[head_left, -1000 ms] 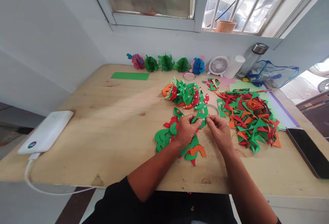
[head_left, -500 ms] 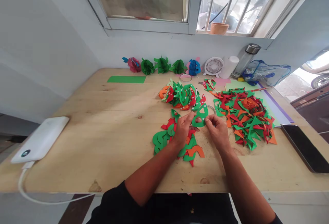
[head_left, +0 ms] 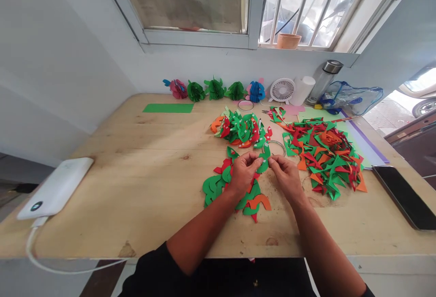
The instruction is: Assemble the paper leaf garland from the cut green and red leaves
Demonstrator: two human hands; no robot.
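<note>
Between my hands is a curved green paper piece [head_left: 264, 164]. My left hand [head_left: 242, 172] pinches its left side with thumb and forefinger. Opposite, the fingertips of my right hand [head_left: 286, 176] close on its right edge. Under and beside my left hand lies a loose pile of curved green, red and orange paper cutouts [head_left: 213, 188]. Just beyond is a second heap of cutouts [head_left: 243, 126], many bearing small white squares. A thin ring, perhaps a tape roll [head_left: 282, 145], lies behind my right fingers.
Red, green and orange paper scraps [head_left: 330, 151] are heaped at right, near a phone [head_left: 405, 197]. Several folded paper figures [head_left: 215, 89], a small fan [head_left: 282, 90] and a bottle [head_left: 325, 81] line the wall. A green strip [head_left: 168, 108] and white power bank [head_left: 56, 188] lie left.
The green paper piece, earlier spread as a loop with white squares showing, now looks narrower, with its sides brought together. My left fingers have shifted slightly; both hands keep hold.
</note>
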